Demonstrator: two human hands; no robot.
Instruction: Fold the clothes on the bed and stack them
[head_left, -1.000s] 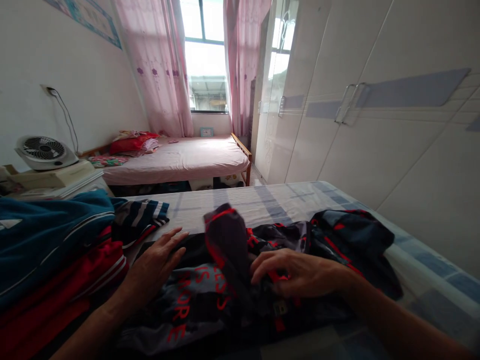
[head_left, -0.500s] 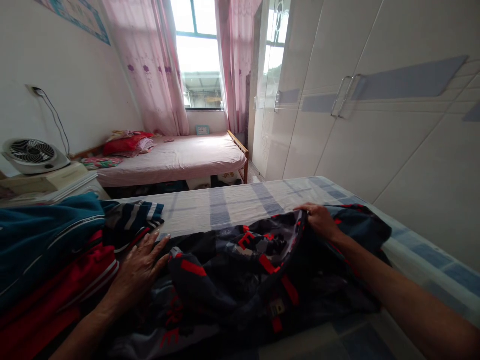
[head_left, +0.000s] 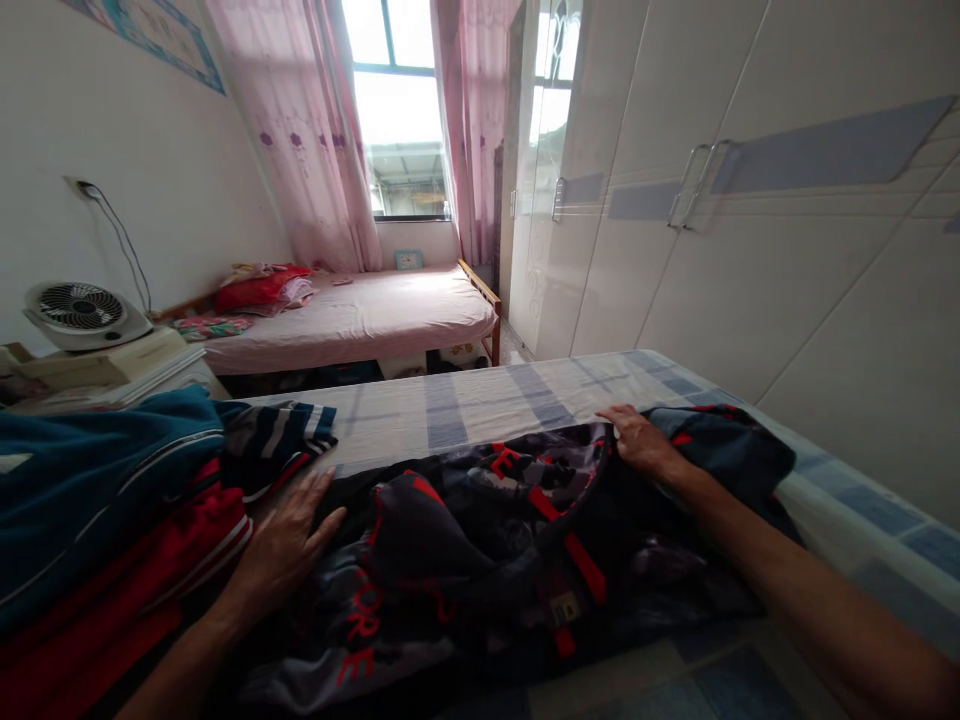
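Note:
A dark jacket (head_left: pixel 480 560) with red lettering, red strips and what looks like a hood lies spread across the checked bed. My left hand (head_left: pixel 292 525) rests flat at its left end with the fingers stretched out, holding nothing. At the far edge of the jacket, my right hand (head_left: pixel 637 440) is closed on the cloth by the curved rim; the fingertips are partly hidden. Past my right hand a dark sleeve-like part (head_left: pixel 727 450) lies toward the right. Close to my left hand are a teal garment (head_left: pixel 142 470) and a red one (head_left: pixel 187 550) with white stripes.
The bed's blue and white checked sheet (head_left: pixel 577 385) stretches under the clothes. Along the right stands a white wardrobe (head_left: pixel 697 290). A pink-sheeted bed (head_left: pixel 375 310) lies below the window. At the left, a fan (head_left: pixel 86 310) sits on a box beside the wall.
The jacket's left part has been turned over, uncovering more red lettering near me. My left hand lies flat a little lower; my right hand keeps its place at the rim.

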